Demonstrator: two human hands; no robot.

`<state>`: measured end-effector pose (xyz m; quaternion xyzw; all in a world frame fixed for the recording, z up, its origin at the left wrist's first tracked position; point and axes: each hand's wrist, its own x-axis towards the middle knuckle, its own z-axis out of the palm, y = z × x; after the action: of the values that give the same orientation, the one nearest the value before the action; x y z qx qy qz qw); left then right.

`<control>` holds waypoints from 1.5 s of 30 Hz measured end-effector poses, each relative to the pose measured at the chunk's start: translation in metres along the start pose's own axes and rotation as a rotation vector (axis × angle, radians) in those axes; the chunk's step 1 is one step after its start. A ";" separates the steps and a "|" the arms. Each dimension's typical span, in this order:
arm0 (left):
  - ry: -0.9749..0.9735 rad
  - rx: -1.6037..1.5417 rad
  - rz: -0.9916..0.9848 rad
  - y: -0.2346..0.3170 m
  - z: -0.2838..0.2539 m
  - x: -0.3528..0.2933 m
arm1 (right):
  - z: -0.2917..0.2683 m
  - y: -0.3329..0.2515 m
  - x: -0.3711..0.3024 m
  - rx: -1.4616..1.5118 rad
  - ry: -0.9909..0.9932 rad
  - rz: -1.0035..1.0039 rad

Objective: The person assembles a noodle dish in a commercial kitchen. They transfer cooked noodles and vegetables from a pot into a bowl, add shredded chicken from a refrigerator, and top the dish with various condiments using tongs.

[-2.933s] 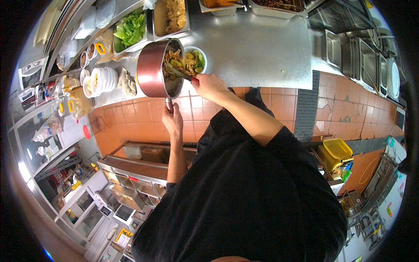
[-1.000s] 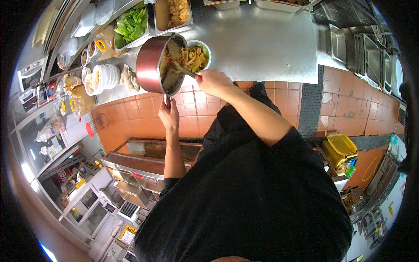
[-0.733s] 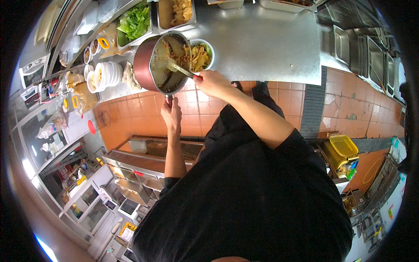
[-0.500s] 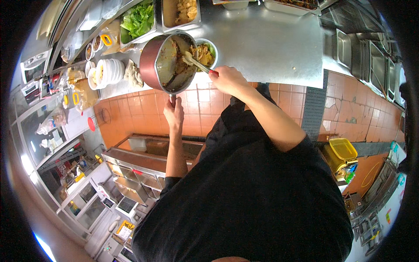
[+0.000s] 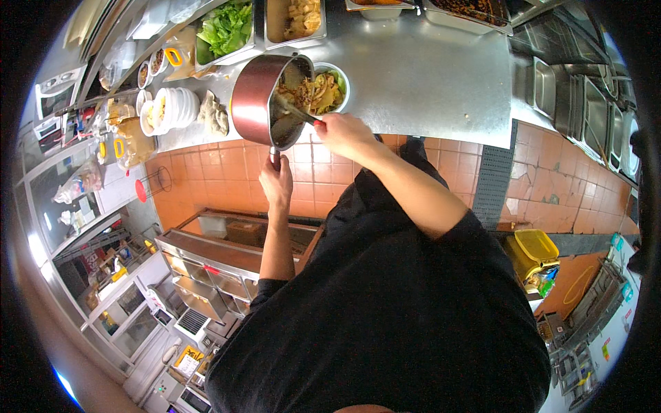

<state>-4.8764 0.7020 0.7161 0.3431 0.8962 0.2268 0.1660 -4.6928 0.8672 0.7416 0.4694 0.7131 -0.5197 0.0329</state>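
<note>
Pot (image 5: 252, 102) tipped, mouth right toward bowl (image 5: 347, 93), handle (image 5: 275, 159) toward wearer (image 5: 385, 303); left hand (image 5: 277, 182) closed round it, right hand (image 5: 345, 135) round slanted utensil (image 5: 299, 112). Steel counter (image 5: 434, 86), orange-tiled floor (image 5: 231, 175).

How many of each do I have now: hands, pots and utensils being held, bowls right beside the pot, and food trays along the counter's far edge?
Left hand, right hand: 2
Pot: 1
Utensil: 1
Bowl: 1
Lettuce tray, pale-chunk tray, orange tray, dark tray: 4
Total: 9
</note>
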 end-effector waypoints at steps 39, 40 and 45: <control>0.088 -0.069 -0.031 0.001 0.001 0.006 | -0.004 -0.008 -0.030 0.182 0.063 0.005; 0.081 -0.077 -0.048 0.001 0.002 0.005 | 0.000 -0.014 -0.028 0.183 0.063 -0.007; 0.098 -0.105 0.014 0.000 0.007 0.000 | 0.010 -0.042 -0.016 0.189 -0.035 0.008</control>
<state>-4.8735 0.7042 0.7101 0.3289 0.8877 0.2912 0.1379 -4.7183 0.8487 0.7756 0.4640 0.6583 -0.5927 0.0029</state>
